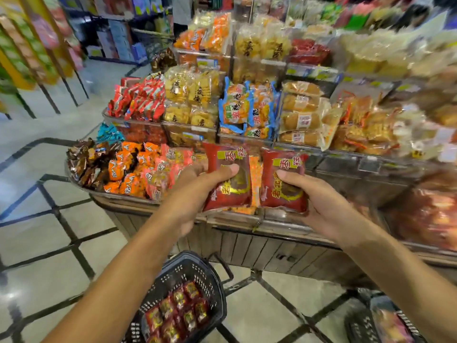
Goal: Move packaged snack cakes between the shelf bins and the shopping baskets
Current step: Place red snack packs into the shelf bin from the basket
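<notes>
My left hand [197, 191] grips a red packaged snack cake [228, 178], thumb across its front. Beside it, my right hand [319, 201] grips a second red snack cake [284, 181] of the same kind. Both packs are held upright, side by side, over the front edge of the lowest shelf bin [247, 214], which holds orange-speckled packs. On the floor below my left arm stands a black shopping basket [190, 268] with several more red snack cakes [178, 310] inside. A second basket [385, 323] sits at the bottom right, partly cut off by the frame.
Tiered clear bins hold many snack packs: orange and brown wrapped sweets [118, 167] at left, yellow cracker bags [190, 100] and blue-edged packs [247, 107] above. The wooden display base [284, 251] stands close ahead. Tiled floor [49, 243] stretches left toward other shelves.
</notes>
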